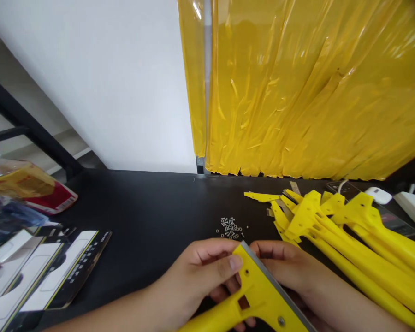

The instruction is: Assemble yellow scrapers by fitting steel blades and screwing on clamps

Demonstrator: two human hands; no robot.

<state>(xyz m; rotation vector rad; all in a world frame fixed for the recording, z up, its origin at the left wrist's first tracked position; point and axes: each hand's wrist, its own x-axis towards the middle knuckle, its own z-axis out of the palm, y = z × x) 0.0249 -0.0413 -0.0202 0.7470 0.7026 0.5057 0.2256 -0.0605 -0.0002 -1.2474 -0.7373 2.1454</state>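
A yellow plastic scraper (259, 295) with a grey metal blade along its edge is held tilted at the bottom of the view. My left hand (207, 269) is closed on its upper corner, thumb pressed on the front face beside a small hole. One screw (281, 321) sits in the scraper's lower hole. My right hand (287, 267) is closed at the blade side, its fingers curled and partly hidden behind the scraper. Just beyond my hands, small screws and nuts (230, 227) lie loose in a pile on the black table (152, 203).
Several yellow scraper parts and handles (352, 230) are heaped on the right. Printed cardboard packaging (65, 272) and a bottle with a red and yellow label (31, 184) lie on the left. A white panel (124, 83) and yellow plastic sheeting (297, 92) stand behind the table.
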